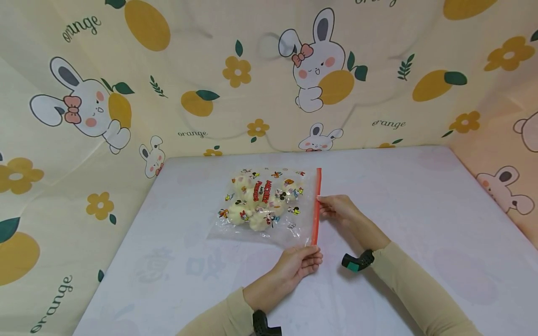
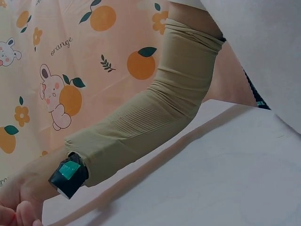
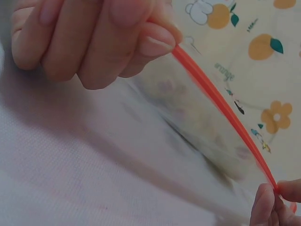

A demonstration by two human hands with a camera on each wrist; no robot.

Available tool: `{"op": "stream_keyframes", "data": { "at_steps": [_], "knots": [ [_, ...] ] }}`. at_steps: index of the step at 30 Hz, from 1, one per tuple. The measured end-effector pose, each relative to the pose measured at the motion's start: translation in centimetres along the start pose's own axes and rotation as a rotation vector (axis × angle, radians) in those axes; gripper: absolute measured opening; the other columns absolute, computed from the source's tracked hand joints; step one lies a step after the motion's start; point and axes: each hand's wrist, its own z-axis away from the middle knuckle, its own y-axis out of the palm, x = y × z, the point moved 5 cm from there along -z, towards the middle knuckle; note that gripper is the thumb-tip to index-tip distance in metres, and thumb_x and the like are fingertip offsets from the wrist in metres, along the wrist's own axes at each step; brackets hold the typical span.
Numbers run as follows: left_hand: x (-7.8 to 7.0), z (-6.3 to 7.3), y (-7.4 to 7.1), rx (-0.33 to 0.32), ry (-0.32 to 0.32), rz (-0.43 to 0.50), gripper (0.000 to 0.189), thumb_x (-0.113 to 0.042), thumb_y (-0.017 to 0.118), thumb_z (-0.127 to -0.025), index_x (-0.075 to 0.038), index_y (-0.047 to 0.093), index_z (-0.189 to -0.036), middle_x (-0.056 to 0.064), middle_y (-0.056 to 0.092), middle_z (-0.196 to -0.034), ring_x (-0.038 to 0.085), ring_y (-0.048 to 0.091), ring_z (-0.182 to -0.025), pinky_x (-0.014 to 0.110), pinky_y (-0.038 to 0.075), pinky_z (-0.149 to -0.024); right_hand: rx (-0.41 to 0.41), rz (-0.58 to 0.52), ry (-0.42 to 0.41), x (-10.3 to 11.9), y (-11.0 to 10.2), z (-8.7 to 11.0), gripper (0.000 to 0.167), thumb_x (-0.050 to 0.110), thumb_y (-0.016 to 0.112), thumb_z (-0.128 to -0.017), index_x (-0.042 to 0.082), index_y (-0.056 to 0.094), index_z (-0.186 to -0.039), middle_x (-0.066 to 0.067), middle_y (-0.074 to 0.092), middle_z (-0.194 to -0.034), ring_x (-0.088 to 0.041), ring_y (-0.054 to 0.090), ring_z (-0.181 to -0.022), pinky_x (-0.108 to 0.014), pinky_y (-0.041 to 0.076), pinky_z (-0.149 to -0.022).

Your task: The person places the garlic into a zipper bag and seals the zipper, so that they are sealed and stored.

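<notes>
A clear zip bag [image 1: 304, 221] printed with cartoon figures lies across the white table, its red zip strip [image 1: 317, 205] along the right side. Inside it, several pale cream lumpy pieces [image 1: 259, 219] show through the plastic. My right hand [image 1: 342, 211] pinches the strip between thumb and forefinger partway along, the other fingers curled beneath. At the near end of the strip, my left hand [image 1: 296, 267] pinches the corner of the bag. In the right wrist view the red strip [image 3: 225, 110] runs taut between both hands; the printed pieces behind it are blurred.
The white table [image 1: 399, 186] stretches around the bag. Behind it and at the sides hangs a cream curtain [image 1: 269, 102] printed with rabbits and oranges. A black wrist device [image 1: 357, 261] with a green patch sits on my right wrist, another [image 1: 266, 323] on my left.
</notes>
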Motion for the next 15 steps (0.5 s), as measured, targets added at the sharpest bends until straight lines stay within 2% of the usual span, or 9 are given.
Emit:
{"op": "stream_keyframes", "data": {
  "at_steps": [15],
  "knots": [
    [0.01, 0.24, -0.01, 0.004, 0.000, -0.013, 0.027, -0.013, 0.056, -0.095, 0.007, 0.062, -0.112, -0.008, 0.065, -0.071, 0.000, 0.062, -0.067, 0.012, 0.051, -0.063, -0.012, -0.033, 0.006, 0.29, -0.01, -0.22, 0.018, 0.017, 0.059, -0.095, 0.012, 0.063, -0.078, 0.007, 0.061, -0.063, -0.001, 0.057, -0.055, -0.013, 0.052, -0.057]
  ]
}}
